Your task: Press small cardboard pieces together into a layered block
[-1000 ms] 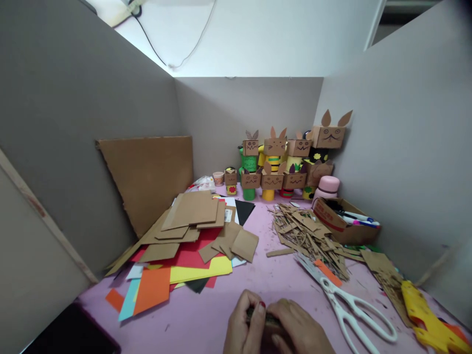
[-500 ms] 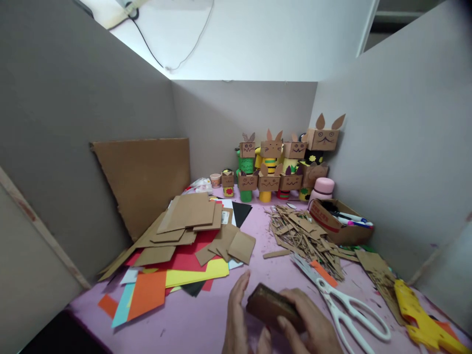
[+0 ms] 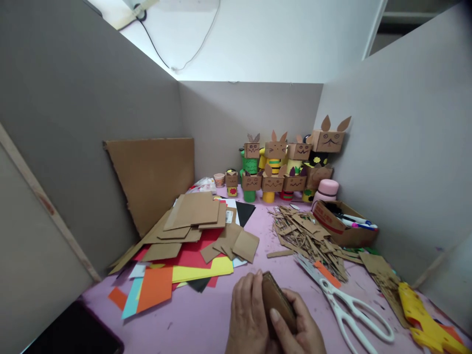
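Observation:
Low in the middle of the view, both hands are around a small brown cardboard block (image 3: 276,301), tilted, with a layered edge at its upper right. My right hand (image 3: 300,327) is closed on it, thumb across its near face and fingers behind the right edge. Against its left side lies my left hand (image 3: 247,314), fingers pressed together and fingertips at the top corner. The left thumb is hidden. To the right of the hands, white-handled scissors (image 3: 354,314) lie with blades pointing away.
Cardboard sheets (image 3: 195,211) and coloured paper (image 3: 157,290) are piled at the left. Cardboard scraps (image 3: 306,236) lie right of centre, beside a box of pens (image 3: 344,231). A yellow glue gun (image 3: 424,319) rests far right. Cardboard animal figures (image 3: 273,182) stand at the back.
My left hand has closed in against the cardboard block, where it was apart before. The block has turned more upright in my right hand. The view has shifted slightly left.

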### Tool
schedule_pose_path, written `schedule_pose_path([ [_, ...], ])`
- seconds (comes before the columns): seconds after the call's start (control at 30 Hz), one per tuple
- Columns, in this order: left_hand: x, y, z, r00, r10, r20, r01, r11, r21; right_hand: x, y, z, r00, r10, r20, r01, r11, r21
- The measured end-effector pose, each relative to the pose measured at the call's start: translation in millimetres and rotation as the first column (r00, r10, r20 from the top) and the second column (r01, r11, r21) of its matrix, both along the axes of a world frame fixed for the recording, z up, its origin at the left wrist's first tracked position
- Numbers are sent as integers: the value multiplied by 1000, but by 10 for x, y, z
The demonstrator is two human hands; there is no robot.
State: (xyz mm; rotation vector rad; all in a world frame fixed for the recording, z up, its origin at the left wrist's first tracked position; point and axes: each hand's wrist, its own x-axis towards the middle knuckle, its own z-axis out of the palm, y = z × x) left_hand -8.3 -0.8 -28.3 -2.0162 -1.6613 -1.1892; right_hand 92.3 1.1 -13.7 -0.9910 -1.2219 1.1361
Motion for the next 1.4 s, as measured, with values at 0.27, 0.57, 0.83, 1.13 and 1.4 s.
schedule_pose_path([
  [0.27,-66,-4,71,994,-101,28,101,995,-1,138,29,167,997,80,9,-80,997,-2],
  [0.57,-130,10,-206,907,-404,121,408,913,-9,362,24,620,722,565,-400,-663,731,-165],
  [0.83,-57,-94,31,863,-445,240,465,885,-31,259,28,456,674,595,-438,-701,702,-124],
  [1.13,-141,-121,123,778,-539,323,577,817,-25,239,78,318,706,596,-383,-652,758,-22],
  [1.4,-241,-46,-6,749,-608,263,637,770,-35,287,109,520,644,709,-289,-746,665,-30],
])
